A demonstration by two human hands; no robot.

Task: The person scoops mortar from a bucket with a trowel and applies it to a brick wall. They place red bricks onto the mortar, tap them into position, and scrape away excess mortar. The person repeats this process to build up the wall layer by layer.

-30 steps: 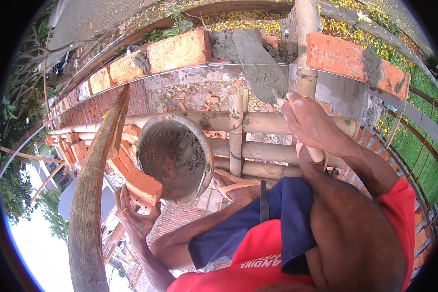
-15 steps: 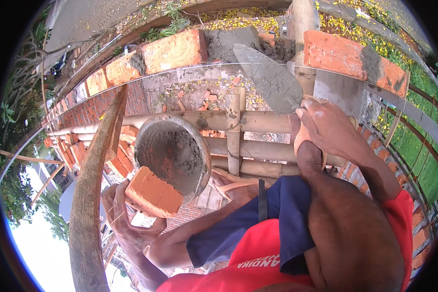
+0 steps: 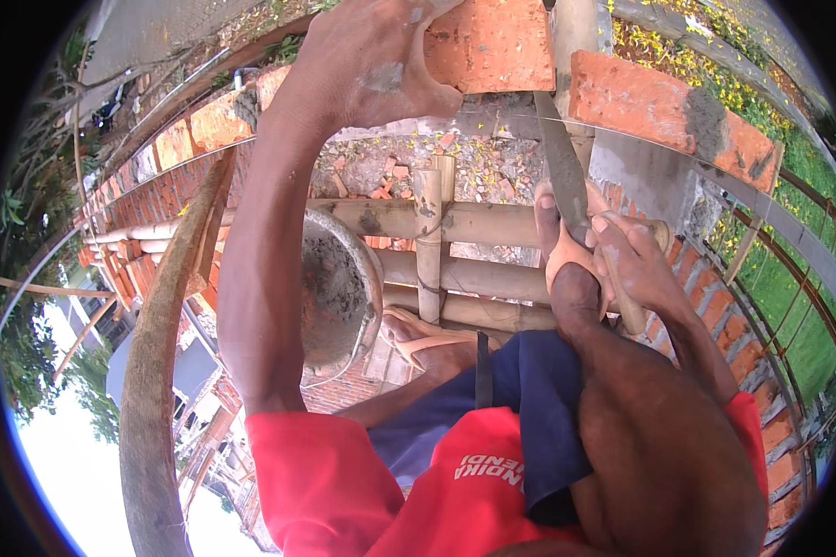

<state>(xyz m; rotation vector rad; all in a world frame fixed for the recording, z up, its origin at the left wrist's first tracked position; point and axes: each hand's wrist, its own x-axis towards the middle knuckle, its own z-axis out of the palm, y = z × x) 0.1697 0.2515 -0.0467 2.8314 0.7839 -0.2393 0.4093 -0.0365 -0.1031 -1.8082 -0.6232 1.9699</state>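
Observation:
At the top of the head view my left hand [image 3: 372, 65] grips an orange brick [image 3: 492, 51], its thumb along the near left edge. The brick is over the wall row, in the gap left of another brick [image 3: 632, 97] with grey mortar on its end. My right hand [image 3: 633, 255] is closed round the wooden handle of a trowel [image 3: 564, 162]. The trowel's grey blade is turned nearly edge-on, its tip close under the held brick's right corner. Below my left forearm, a round bucket [image 3: 373, 278] holds wet grey mortar [image 3: 334, 283].
A taut string [image 3: 344, 128] runs along the wall's near side. Bamboo poles [image 3: 492, 223] form a platform under my sandalled feet. An upright wooden pole [image 3: 153, 390] stands at the left, and a bamboo post [image 3: 581, 28] rises behind the wall. Broken brick pieces lie below.
My left hand has carried the brick from beside the bucket up and right to the wall. The trowel has turned from flat to edge-on, and my right hand has moved slightly down.

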